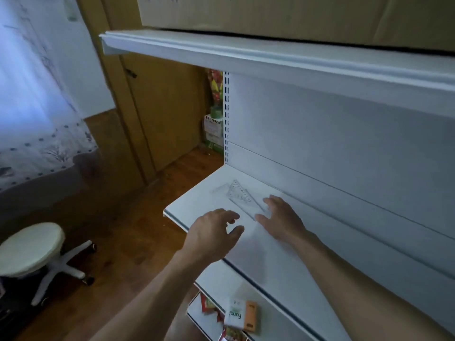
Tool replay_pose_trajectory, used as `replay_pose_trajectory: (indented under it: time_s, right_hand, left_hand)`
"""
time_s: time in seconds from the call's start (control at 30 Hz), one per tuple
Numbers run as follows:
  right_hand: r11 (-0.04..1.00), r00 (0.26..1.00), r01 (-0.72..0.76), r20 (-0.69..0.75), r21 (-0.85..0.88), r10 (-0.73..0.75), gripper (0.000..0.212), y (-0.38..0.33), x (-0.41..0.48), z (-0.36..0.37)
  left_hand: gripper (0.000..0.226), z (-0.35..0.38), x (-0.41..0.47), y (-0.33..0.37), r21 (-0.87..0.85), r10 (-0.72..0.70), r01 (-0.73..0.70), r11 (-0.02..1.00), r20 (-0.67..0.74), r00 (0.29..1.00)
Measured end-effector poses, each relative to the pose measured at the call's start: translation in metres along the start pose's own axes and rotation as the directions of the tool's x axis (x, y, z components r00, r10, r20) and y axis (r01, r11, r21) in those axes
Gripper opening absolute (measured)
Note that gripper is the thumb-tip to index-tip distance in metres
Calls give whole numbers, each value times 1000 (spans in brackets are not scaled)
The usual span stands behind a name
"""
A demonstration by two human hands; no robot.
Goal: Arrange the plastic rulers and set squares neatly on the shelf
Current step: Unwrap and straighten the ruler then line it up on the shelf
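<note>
Head cam, looking down at a white shelf (194,207). Nearest, at 6 o'clock, a white pack (235,315) sits beside an orange one (251,316) on the lower shelf (273,316). Left hand (211,233) hovers over the shelf's front edge, fingers loosely curled, holding nothing. Right hand (283,219) is flat and spread, fingertips touching the near end of the clear set squares (240,193), which lie overlapping at its 11 o'clock, near the back panel. Stool (29,247) at 8 o'clock, cardboard box (295,13) at 12.
</note>
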State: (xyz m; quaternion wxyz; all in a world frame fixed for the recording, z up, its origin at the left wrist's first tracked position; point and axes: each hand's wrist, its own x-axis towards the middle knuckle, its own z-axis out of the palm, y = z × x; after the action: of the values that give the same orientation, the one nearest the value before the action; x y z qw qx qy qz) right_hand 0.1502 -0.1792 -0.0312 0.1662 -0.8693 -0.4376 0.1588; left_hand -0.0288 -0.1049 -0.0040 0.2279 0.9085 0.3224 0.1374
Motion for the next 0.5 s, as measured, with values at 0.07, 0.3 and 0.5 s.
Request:
replay_pose_trajectory:
  time_s: [0.07,0.3,0.5]
  right_hand:
    - [998,999,-51,2,-42,51,64,-3,13,6]
    - [981,990,-115,-103,-154,100,26,-9,18,19]
    - [924,988,-115,-143,-366,67,23,-21,13,14]
  left_hand:
    - [39,-7,19,-15,-4,33,-33,999,37,999]
    - [39,-18,64,-47,26,203,-207,978,128,971]
    - [38,-16,78,-54,-45,293,-290,956,200,935]
